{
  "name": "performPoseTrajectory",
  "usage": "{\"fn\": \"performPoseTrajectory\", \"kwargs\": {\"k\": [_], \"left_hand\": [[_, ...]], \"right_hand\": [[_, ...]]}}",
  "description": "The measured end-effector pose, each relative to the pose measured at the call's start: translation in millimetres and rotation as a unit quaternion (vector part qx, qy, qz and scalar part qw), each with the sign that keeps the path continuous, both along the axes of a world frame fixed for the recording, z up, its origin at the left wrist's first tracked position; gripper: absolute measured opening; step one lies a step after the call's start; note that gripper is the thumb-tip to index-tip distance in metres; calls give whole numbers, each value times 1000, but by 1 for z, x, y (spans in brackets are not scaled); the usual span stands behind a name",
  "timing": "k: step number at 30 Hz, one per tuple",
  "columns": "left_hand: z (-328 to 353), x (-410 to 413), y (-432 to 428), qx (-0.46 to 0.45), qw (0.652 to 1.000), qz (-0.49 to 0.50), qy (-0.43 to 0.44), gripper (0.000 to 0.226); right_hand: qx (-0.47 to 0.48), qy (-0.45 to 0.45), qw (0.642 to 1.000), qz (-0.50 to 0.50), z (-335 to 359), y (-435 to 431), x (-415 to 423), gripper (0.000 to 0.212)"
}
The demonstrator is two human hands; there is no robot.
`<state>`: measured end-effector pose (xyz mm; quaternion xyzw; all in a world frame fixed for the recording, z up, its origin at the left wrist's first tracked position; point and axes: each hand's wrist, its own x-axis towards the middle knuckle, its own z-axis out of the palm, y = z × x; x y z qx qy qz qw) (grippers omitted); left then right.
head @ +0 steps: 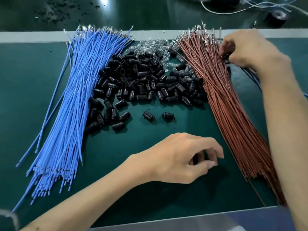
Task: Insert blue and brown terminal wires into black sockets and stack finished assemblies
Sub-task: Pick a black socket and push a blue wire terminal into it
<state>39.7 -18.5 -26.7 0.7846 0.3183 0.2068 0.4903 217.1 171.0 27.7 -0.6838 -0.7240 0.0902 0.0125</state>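
On the green desk (pixel 150 142) the blue wires (pixel 75 90) fan along 9 o'clock and the brown wires (pixel 221 104) along 3 o'clock. The black sockets (pixel 141 84) lie heaped from centre toward 12. The right hand (pixel 250 49), at 2 o'clock, pinches into the terminal ends of the brown wires. The left hand (pixel 183 159), at 6 o'clock, has its fingers curled toward the thumb around something dark; I cannot tell whether that is a socket or shadow. The step looks like picking out one brown wire. To do it well, isolate a single terminal and draw it out along the bundle's length so its neighbours do not drag. Then bring it to 6 o'clock, lined up with a socket's opening.
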Motion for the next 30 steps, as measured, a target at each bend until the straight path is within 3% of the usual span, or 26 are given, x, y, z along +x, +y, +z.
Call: {"fn": "performPoseTrajectory", "kwargs": {"k": [4,8,11,14,17,19,22,26,30], "left_hand": [[0,0,2,11,1000,19,-21,10],[-3,-1,5,41,996,60,-49,33],[-5,-5,9,99,986,114,-66,29],[-8,-9,16,157,967,183,-81,24],[-14,-15,25,181,948,243,-95,12],[-16,-21,31,181,945,265,-62,19],[-17,-29,41,253,922,292,16,17],[-14,-40,49,325,870,355,108,9],[-13,-45,51,345,849,359,174,18]], "right_hand": [[7,65,996,-56,-10,-2,0,34],[52,112,984,-131,-20,-9,-5,34],[83,86,981,-154,-22,-15,-8,37],[166,71,979,-97,-16,-27,-18,32],[61,113,991,23,-7,-45,-37,15],[-32,104,992,64,1,-59,-47,20],[-73,58,992,83,3,-72,-55,31],[-54,60,993,80,-7,-74,-55,24],[26,190,978,81,-5,-75,-64,25]]}}
